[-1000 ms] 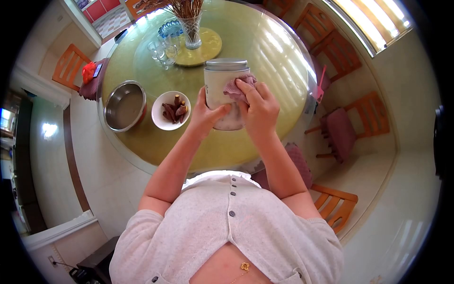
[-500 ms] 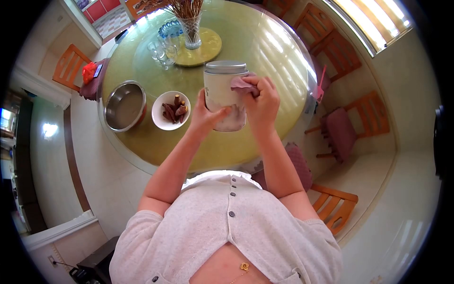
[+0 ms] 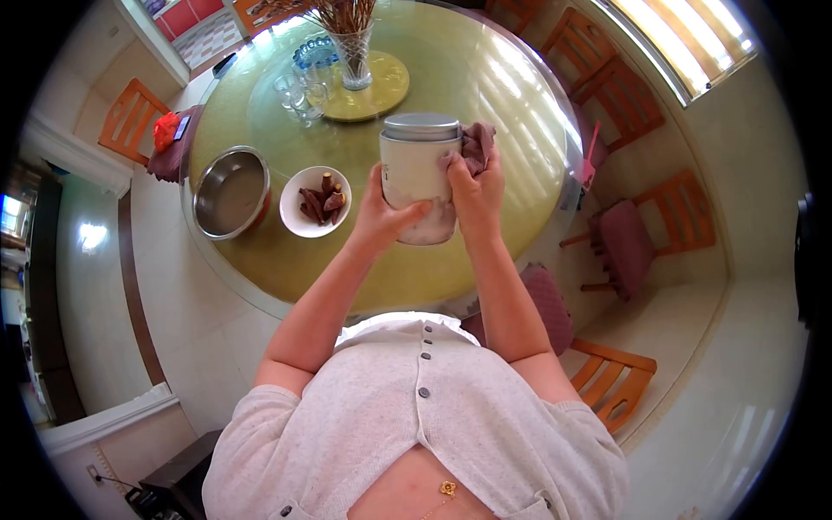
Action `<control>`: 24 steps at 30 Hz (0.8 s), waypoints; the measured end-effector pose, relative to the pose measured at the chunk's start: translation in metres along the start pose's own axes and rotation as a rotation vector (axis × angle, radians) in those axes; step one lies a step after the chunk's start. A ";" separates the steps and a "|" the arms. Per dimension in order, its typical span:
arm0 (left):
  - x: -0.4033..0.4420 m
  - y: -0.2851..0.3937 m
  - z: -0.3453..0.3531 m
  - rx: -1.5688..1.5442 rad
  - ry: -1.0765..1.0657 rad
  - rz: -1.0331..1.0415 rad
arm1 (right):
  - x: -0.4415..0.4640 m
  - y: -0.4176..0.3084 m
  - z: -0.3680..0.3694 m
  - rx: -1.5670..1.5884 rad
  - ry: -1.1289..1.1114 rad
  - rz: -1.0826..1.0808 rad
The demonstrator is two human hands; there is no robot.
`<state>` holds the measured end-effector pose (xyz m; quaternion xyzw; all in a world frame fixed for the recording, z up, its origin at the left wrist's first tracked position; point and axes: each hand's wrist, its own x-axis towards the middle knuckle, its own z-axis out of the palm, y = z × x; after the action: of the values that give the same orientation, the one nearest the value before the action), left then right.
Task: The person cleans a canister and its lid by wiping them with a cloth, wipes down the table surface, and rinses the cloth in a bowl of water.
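Observation:
Upright above the near part of the table is a pale canister (image 3: 419, 172) with a grey lid (image 3: 422, 128) and a marbled pattern toward its base. My left hand (image 3: 381, 215) wraps its left side, thumb across the front. In my right hand (image 3: 477, 198) is a bunched mauve cloth (image 3: 478, 147), pressed against the canister's right side. The fingers behind the canister are hidden. Left of my left hand, a white bowl (image 3: 292, 222) holds several dark reddish-brown sweet potato pieces (image 3: 322, 204).
A steel basin (image 3: 208, 227) with cloudy liquid sits near the table's left edge. Farther back, a turntable (image 3: 386, 94) bears a vase (image 3: 354, 62) of dried stems, with glasses (image 3: 299, 97) beside it. Wooden chairs (image 3: 680, 208) surround the round table (image 3: 511, 165).
My right hand with the cloth has shifted from the canister's front right round to its right side, with the thumb now on the front. The left hand keeps its hold.

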<state>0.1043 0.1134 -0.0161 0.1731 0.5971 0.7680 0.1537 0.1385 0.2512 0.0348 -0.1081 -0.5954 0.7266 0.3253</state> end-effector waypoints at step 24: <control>-0.007 0.001 -0.001 -0.039 -0.020 -0.005 | 0.003 -0.007 -0.004 0.042 -0.003 0.144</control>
<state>0.1100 0.1090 -0.0157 0.1762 0.5811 0.7772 0.1651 0.1407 0.2570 0.0410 -0.1427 -0.5712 0.7606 0.2736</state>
